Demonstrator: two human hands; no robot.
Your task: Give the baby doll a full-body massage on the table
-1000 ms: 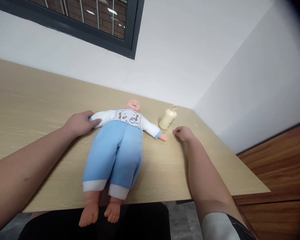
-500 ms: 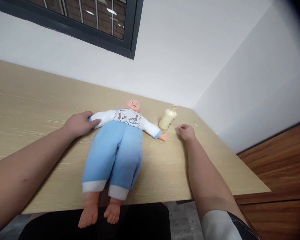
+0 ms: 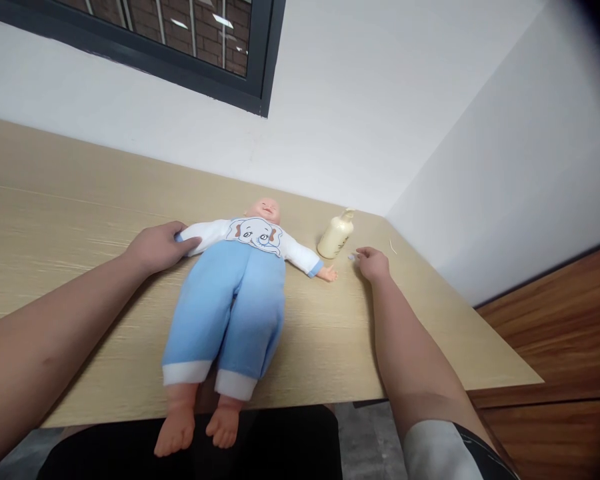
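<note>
A baby doll (image 3: 235, 280) in blue trousers and a white top with an elephant face lies on its back, its feet hanging past the table's front edge. My left hand (image 3: 161, 247) is closed around the cuff of the doll's outstretched arm, hiding the doll's hand. To the right of the doll, my right hand (image 3: 373, 264) rests low over the table, fingers slightly parted. Just beyond its fingertips is a small whitish piece (image 3: 351, 257), too small to name. Close by stands a cream pump bottle (image 3: 336, 237) with dark lettering.
The light wood table (image 3: 325, 347) meets a white wall at the back and right. A thin white strip (image 3: 393, 247) lies near its right edge. Wooden panelling (image 3: 570, 320) is at the lower right, and a dark-framed window (image 3: 260, 80) is above.
My right hand's fingers have parted slightly, and the small whitish piece now shows at their tips. My left hand and the doll stay almost the same.
</note>
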